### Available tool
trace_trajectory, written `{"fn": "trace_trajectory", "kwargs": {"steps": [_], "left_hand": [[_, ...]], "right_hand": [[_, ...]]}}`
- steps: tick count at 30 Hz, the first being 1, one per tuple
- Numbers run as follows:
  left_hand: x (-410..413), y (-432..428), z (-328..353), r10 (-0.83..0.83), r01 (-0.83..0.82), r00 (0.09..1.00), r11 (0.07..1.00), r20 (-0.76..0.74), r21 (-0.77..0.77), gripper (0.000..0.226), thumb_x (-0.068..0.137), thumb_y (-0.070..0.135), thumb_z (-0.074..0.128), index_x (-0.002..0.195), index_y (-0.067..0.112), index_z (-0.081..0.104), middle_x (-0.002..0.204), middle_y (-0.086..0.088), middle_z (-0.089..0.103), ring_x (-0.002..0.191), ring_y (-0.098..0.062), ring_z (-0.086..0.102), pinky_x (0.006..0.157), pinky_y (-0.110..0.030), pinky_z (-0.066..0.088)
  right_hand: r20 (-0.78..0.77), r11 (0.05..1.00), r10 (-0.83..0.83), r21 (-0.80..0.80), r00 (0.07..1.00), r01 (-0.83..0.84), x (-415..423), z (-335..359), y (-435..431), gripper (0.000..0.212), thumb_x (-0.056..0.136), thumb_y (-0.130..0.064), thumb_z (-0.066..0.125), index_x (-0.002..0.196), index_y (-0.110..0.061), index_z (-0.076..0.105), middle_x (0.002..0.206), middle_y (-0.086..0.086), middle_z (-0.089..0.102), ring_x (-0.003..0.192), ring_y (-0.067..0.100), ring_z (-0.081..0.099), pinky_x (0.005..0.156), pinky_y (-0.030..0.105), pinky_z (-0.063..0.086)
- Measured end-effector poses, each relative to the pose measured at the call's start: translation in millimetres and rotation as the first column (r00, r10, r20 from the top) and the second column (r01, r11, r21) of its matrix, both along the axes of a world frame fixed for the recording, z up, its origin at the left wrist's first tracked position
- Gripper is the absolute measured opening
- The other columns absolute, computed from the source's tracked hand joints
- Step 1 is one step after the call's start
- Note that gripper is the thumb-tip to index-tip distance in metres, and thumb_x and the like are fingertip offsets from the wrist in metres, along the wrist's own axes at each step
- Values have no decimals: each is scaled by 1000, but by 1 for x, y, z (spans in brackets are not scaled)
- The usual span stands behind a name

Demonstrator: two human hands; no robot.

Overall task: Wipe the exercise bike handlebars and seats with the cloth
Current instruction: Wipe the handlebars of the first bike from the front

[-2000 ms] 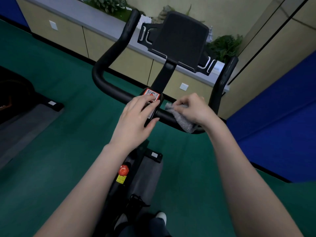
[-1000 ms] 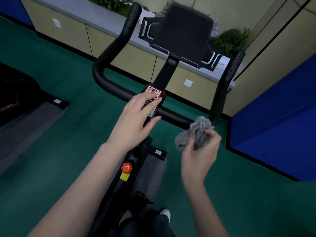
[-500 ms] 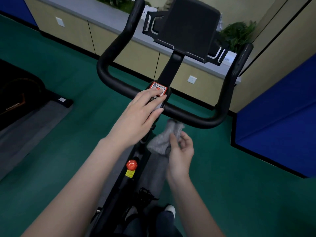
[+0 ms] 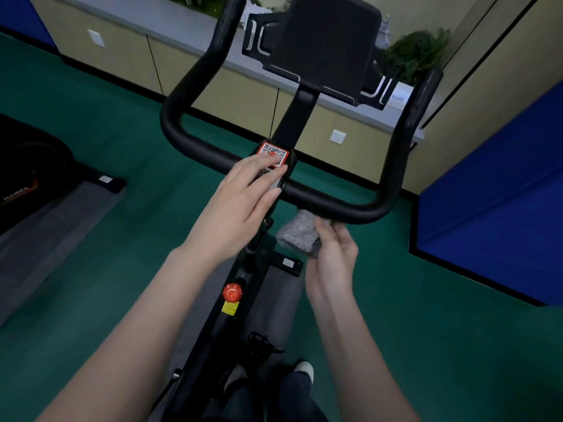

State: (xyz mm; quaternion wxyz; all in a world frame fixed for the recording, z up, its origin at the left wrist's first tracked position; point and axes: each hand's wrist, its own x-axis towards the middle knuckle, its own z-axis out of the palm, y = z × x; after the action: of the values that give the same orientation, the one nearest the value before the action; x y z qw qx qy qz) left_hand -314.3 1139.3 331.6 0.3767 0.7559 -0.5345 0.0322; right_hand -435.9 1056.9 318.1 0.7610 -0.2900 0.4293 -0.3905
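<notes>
One exercise bike stands on the green floor (image 4: 396,345), with one black U-shaped handlebar (image 4: 335,201), one dark console panel (image 4: 329,44) above it and one red knob (image 4: 232,292) on the frame below. At the far left, part of a second black machine (image 4: 27,172) shows. Two white wall plates sit on the beige cabinets along the far edge of the floor.

The left hand (image 4: 240,205) lies flat on the middle of the handlebar, its fingers (image 4: 268,166) loosely spread over the one red code sticker (image 4: 273,153), gripping nothing. It is in the same place as two seconds ago.

One grey cloth (image 4: 300,233) is bunched just under the right half of the handlebar's cross section, its top touching the bar's underside. The right hand (image 4: 333,257) holds it, palm up, fingers (image 4: 341,231) curled around the bundle. Two seconds ago this hand pressed the cloth onto the top of the bar; a second ago it held the cloth lower, off the bar near the right bend; now it is under the bar, nearer the stem.

One white shoe tip (image 4: 304,368) shows at the bottom.
</notes>
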Motion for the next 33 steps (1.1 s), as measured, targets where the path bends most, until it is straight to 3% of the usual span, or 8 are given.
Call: {"fn": "trace_trajectory", "kwargs": {"steps": [6,12,16,18,22,28,31,33], "left_hand": [[-5,-2,1,46,-46,997,999,67,5,40,99,25,42,131,4,53,138,-9,49,132,-26,39,111,-41,31],[-15,-15,8,52,-44,972,998,227,-43,34,95,20,53,123,4,60,124,-9,59,121,-28,50,105,-39,34],[-18,-33,14,6,-4,967,1000,254,-10,33,90,25,60,117,6,64,111,-7,65,109,-28,57,102,-36,33],[-20,-39,12,-7,1,969,1000,246,27,37,89,32,60,117,9,65,109,-4,66,104,-26,60,105,-36,31],[-22,-43,2,23,-30,954,999,300,18,38,88,43,61,111,14,70,101,2,69,94,-21,63,107,-36,31],[-20,-48,-3,70,-56,952,997,298,-55,34,82,45,67,102,18,74,92,5,69,88,-19,63,105,-35,33],[-21,-47,-3,79,-61,957,995,280,-73,33,81,45,68,100,18,74,91,6,69,86,-19,62,105,-34,32],[-21,-47,-3,75,-56,958,995,278,-77,33,81,45,68,100,18,74,91,6,68,86,-19,62,105,-33,31]], "right_hand": [[-25,992,129,7,991,-129,4,2,7,22,90,5,56,112,7,57,112,21,65,108,31,62,106,46,42],[-60,999,24,27,998,-23,-14,-4,-7,32,90,2,59,121,5,51,125,24,57,117,32,55,110,48,36],[-76,989,148,-3,986,-149,-13,-1,-8,20,90,3,56,110,8,57,111,25,63,101,29,60,103,45,44],[-64,992,121,-16,991,-122,-24,0,-17,18,90,3,57,108,6,60,102,18,66,93,24,62,94,39,48],[-92,999,-37,-22,995,35,-37,-5,-27,30,90,2,58,118,11,54,109,17,63,100,25,59,101,42,43],[-125,999,20,-39,992,-25,-43,-1,-25,13,87,3,60,99,0,64,92,10,69,80,16,67,80,34,53],[-250,942,-284,-251,925,222,-60,-2,-35,16,88,-1,62,98,-14,65,103,4,68,100,20,64,92,32,52],[-285,831,-403,-512,870,217,-60,1,-40,19,90,-4,61,103,-18,64,105,-3,66,104,12,63,92,22,50]]}}
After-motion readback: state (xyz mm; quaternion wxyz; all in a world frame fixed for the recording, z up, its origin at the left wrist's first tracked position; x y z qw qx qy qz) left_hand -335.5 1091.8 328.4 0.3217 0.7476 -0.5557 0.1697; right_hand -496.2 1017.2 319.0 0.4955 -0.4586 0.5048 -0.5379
